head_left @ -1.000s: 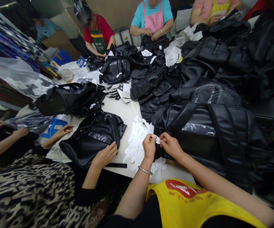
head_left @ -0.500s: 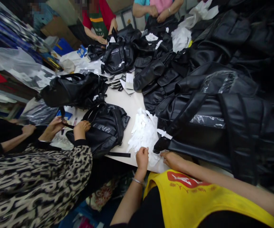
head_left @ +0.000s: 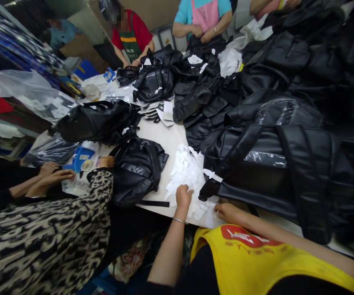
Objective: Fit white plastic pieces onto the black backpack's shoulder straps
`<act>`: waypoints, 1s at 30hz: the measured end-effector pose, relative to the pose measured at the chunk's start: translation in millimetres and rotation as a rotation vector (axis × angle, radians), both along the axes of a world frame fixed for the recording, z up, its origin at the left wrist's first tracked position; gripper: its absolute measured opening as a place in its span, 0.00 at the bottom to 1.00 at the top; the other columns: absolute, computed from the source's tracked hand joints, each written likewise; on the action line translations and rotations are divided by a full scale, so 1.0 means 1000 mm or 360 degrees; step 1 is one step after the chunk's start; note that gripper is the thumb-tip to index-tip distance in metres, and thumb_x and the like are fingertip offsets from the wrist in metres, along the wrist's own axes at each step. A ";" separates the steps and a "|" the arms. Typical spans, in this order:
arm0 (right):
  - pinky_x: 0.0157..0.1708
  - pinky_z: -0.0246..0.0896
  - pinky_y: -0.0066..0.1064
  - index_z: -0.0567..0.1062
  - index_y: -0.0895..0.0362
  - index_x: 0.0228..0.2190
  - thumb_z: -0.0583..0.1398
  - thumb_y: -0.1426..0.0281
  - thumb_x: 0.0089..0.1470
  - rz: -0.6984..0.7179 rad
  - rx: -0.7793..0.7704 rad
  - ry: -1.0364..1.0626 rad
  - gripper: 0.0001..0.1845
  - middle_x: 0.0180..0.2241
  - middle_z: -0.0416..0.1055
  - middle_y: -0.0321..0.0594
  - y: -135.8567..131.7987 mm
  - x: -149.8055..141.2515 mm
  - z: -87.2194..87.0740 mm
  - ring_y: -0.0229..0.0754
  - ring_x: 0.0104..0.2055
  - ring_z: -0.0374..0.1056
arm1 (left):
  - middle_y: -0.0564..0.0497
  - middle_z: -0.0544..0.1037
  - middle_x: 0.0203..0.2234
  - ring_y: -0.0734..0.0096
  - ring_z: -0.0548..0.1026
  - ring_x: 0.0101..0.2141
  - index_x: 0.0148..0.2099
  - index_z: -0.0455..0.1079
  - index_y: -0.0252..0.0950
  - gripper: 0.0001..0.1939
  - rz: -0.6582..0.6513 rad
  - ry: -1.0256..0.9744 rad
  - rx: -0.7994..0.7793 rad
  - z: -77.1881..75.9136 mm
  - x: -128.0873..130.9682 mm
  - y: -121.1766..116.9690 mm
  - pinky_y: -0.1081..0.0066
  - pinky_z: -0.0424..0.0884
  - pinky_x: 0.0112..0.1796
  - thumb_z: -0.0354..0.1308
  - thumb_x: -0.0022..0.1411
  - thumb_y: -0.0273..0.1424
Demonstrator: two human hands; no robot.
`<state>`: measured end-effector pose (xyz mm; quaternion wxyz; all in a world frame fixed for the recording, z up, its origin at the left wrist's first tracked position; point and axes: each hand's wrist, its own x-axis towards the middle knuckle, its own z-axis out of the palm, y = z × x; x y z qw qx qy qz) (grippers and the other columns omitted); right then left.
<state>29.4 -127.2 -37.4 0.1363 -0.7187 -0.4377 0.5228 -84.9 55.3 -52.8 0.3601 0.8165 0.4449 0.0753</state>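
My left hand (head_left: 183, 196) rests on a heap of small white foam pieces (head_left: 186, 172) near the table's front edge, its fingers curled into the pieces. My right hand (head_left: 227, 212) lies close by on the table edge, fingers bent, next to the end of a black strap (head_left: 213, 182) with a white foam wrap. The strap belongs to a large black leather backpack (head_left: 275, 164) lying flat before me. What either hand grips, if anything, is too small to make out.
Many black bags (head_left: 256, 78) are piled over the right half of the white table (head_left: 161, 137). A neighbour in a patterned sleeve (head_left: 72, 213) handles a black bag (head_left: 136, 168) on my left. Other people work at the far side. Plastic sheets (head_left: 26, 90) lie left.
Both my hands came down from the strap end to the table edge; the left went into the foam heap. The neighbour's hand left the black bag's front.
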 end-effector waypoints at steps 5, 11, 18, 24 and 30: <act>0.30 0.57 0.25 0.72 0.60 0.37 0.53 0.74 0.48 0.0017 0.0138 0.0151 0.13 0.32 0.69 0.42 -0.006 0.012 0.020 0.38 0.31 0.65 | 0.58 0.52 0.14 0.80 0.54 0.19 0.19 0.58 0.33 0.17 0.0388 -0.0232 -0.0111 0.033 0.000 0.041 0.77 0.51 0.22 0.54 0.52 0.38; 0.22 0.57 0.24 0.71 0.65 0.35 0.54 0.64 0.51 -0.0392 0.0366 0.0839 0.16 0.27 0.68 0.45 -0.018 0.032 0.065 0.37 0.25 0.64 | 0.51 0.71 0.30 0.74 0.68 0.33 0.38 0.70 0.33 0.16 0.0476 -0.0691 0.0037 0.133 0.026 0.015 0.76 0.62 0.33 0.50 0.57 0.39; 0.29 0.61 0.24 0.70 0.62 0.37 0.62 0.60 0.44 -0.1564 0.0565 0.2356 0.21 0.30 0.67 0.41 -0.061 0.070 0.141 0.35 0.31 0.65 | 0.49 0.61 0.53 0.63 0.58 0.52 0.46 0.67 0.46 0.17 -0.1365 -0.1041 0.0778 0.182 0.106 -0.132 0.57 0.56 0.51 0.51 0.56 0.25; 0.30 0.61 0.20 0.72 0.61 0.33 0.65 0.71 0.41 -0.2004 0.0992 0.2242 0.14 0.29 0.67 0.39 -0.145 0.102 0.144 0.32 0.30 0.64 | 0.52 0.51 0.58 0.59 0.52 0.55 0.49 0.64 0.51 0.20 -0.1729 -0.1022 0.0780 0.170 0.154 -0.206 0.53 0.52 0.53 0.52 0.55 0.26; 0.32 0.61 0.22 0.70 0.59 0.27 0.66 0.75 0.34 -0.2549 0.1358 0.1410 0.14 0.35 0.68 0.40 -0.237 0.153 0.118 0.33 0.32 0.64 | 0.41 0.66 0.45 0.67 0.66 0.45 0.51 0.57 0.35 0.23 -0.0263 -0.0813 -0.0529 0.117 0.182 -0.243 0.64 0.63 0.47 0.56 0.53 0.29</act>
